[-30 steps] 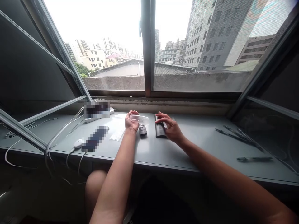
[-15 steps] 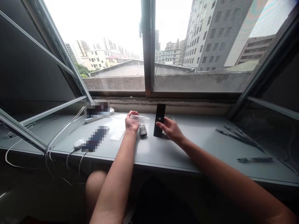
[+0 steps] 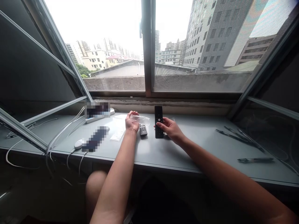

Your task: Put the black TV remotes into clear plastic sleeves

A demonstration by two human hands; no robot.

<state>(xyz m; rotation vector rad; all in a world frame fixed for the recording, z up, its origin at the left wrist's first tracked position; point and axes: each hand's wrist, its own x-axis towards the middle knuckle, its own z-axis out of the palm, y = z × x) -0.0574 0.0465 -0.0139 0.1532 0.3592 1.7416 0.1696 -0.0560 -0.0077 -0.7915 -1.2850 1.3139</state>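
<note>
A black remote stands nearly upright over the desk, its button side towards me. My right hand grips it from the right, thumb across the front. To its left, my left hand holds a clear plastic sleeve, with the fingers curled and the palm turned up. A second, shorter dark remote lies on the desk just right of my left wrist, its upper end under the sleeve. Another clear plastic bag lies flat left of my left wrist.
Left on the desk are a power strip, a white round charger, cables and two blurred-out items. Several pens lie at the right. Metal frames flank both sides, before a window.
The black remote in my right hand has tilted more upright and moved slightly down and left, its buttons now showing more clearly. My left hand and the sleeve have hardly moved.
</note>
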